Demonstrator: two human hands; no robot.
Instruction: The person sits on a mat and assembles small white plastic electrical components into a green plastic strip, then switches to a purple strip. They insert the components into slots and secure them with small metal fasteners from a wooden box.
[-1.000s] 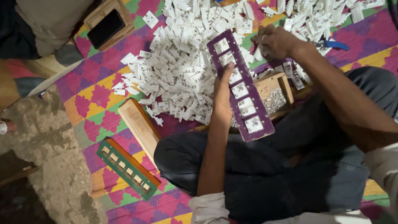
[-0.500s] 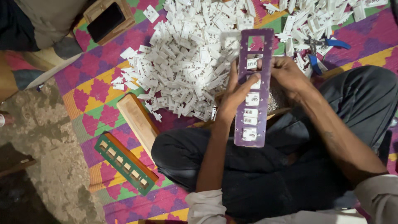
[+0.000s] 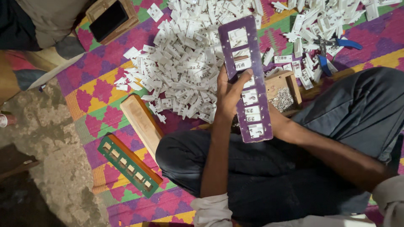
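Long purple slotted board (image 3: 246,80) held upright over the lap, left hand (image 3: 229,98) gripping its left edge, thumb pressing a white part in a slot, right hand hidden behind the board, grip cannot be told, white plastic parts (image 3: 185,63) heaped on the patterned mat (image 3: 101,90) beyond

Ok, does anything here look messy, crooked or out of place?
The white plastic parts lie in a loose heap spread over the patterned mat, several strays off its left edge. The purple slotted board, in the left hand, has its top slots empty. Nothing looks broken.
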